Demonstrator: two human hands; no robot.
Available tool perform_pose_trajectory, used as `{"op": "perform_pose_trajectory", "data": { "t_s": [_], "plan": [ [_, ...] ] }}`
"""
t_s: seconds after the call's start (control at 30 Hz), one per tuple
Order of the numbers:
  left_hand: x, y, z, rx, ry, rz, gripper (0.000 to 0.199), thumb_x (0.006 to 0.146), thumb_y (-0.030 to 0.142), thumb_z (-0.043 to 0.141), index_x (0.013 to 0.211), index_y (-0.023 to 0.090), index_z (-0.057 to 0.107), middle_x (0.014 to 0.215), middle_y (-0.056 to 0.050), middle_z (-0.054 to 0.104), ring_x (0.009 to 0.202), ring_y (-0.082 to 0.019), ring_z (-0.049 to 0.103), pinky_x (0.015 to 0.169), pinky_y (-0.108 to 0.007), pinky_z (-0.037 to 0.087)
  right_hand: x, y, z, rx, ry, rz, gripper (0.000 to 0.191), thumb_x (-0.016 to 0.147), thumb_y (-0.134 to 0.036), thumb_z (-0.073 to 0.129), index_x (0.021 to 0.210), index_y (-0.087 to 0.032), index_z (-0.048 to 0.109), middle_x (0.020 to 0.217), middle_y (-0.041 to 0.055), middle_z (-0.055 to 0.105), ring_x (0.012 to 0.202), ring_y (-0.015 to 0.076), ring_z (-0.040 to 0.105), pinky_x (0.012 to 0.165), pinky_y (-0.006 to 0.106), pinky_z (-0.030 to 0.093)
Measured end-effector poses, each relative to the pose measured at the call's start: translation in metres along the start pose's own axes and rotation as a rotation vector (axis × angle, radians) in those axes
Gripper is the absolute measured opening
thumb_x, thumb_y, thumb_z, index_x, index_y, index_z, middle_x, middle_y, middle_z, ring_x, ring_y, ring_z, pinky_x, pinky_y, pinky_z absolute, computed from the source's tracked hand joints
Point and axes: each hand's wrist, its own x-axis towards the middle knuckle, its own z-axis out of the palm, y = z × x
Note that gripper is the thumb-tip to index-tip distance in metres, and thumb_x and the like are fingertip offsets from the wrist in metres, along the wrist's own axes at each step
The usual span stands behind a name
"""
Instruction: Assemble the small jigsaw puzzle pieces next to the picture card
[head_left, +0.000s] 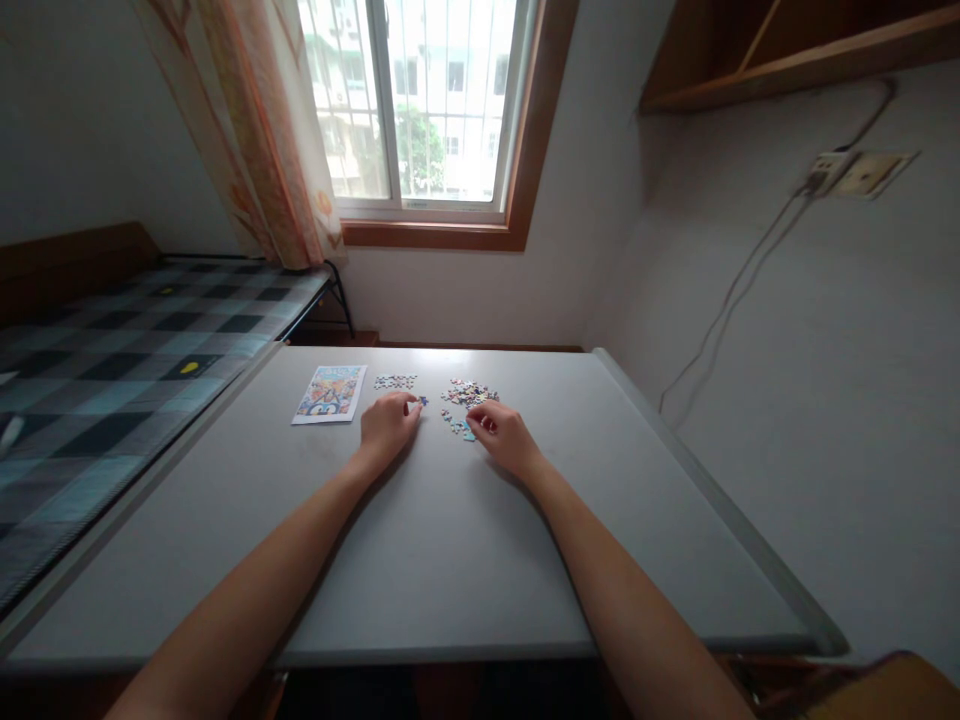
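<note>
My left hand [388, 424] is closed, thumb and forefinger pinched at a dark blue puzzle piece [424, 401]. Just beyond it, a block of joined or closely laid puzzle pieces [395, 382] lies flat on the table. My right hand [508, 436] has its fingers curled together at the near side of the loose pieces. At those fingertips shows a light blue puzzle piece [469, 434]; whether it is lifted I cannot tell. Behind the right hand spreads a heap of mixed puzzle pieces [469, 391], partly hidden by it.
A printed picture sheet [330, 394] lies left of my left hand on the pale table [442, 560]. Along the left side stands a bed with a checked cover [172, 320]. A window [420, 110] and curtain [262, 130] are ahead; a cable [720, 320] hangs on the right wall.
</note>
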Motion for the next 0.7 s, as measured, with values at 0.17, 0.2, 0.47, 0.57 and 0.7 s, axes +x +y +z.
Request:
{"op": "perform_pose_trajectory", "data": {
  "t_s": [0.17,0.2,0.47,0.57,0.7],
  "plan": [
    [0.016,-0.026,-0.02,0.131,-0.037,-0.218,0.026,0.081,0.04,0.058,0.095,0.023,0.073,0.087,-0.006,0.072,0.084,-0.025,0.065,0.065,-0.03,0.045,0.001,0.0,0.0,0.002,0.006,-0.003,0.01,0.083,-0.016,0.055,0.076,-0.019,0.062,0.074,0.0006,0.061,0.063,0.0122,0.053,0.064,0.025,0.044],
    [0.018,-0.031,-0.023,0.133,-0.038,-0.253,0.027,0.08,0.04,0.059,0.095,0.023,0.073,0.089,-0.007,0.072,0.086,-0.026,0.065,0.065,-0.03,0.045,0.001,0.0,0.0,0.002,0.007,-0.002,0.01,0.083,-0.016,0.056,0.076,-0.02,0.062,0.073,0.0006,0.061,0.064,0.0122,0.053,0.064,0.025,0.043],
    [0.026,-0.051,-0.029,0.109,-0.118,-0.337,0.03,0.075,0.046,0.062,0.091,0.022,0.073,0.096,-0.009,0.072,0.089,-0.027,0.065,0.066,-0.03,0.045,0.0,-0.001,0.0,0.008,0.02,0.0,0.011,0.084,-0.017,0.055,0.076,-0.02,0.062,0.073,0.0005,0.061,0.064,0.0124,0.053,0.064,0.025,0.043],
    [0.027,-0.054,-0.029,0.129,-0.138,-0.345,0.029,0.076,0.044,0.061,0.091,0.022,0.073,0.095,-0.009,0.073,0.09,-0.027,0.065,0.065,-0.031,0.045,0.001,-0.001,0.0,0.01,0.018,-0.004,0.011,0.084,-0.017,0.055,0.076,-0.02,0.062,0.073,0.0004,0.061,0.064,0.0126,0.053,0.065,0.026,0.043],
    [0.027,-0.053,-0.029,0.146,-0.127,-0.353,0.032,0.073,0.041,0.064,0.098,0.022,0.072,0.099,-0.009,0.073,0.092,-0.027,0.065,0.066,-0.03,0.046,0.001,-0.003,-0.001,0.007,0.02,0.002,0.011,0.084,-0.016,0.055,0.076,-0.019,0.062,0.073,0.0005,0.061,0.064,0.0126,0.053,0.065,0.026,0.043]
  ]
}}
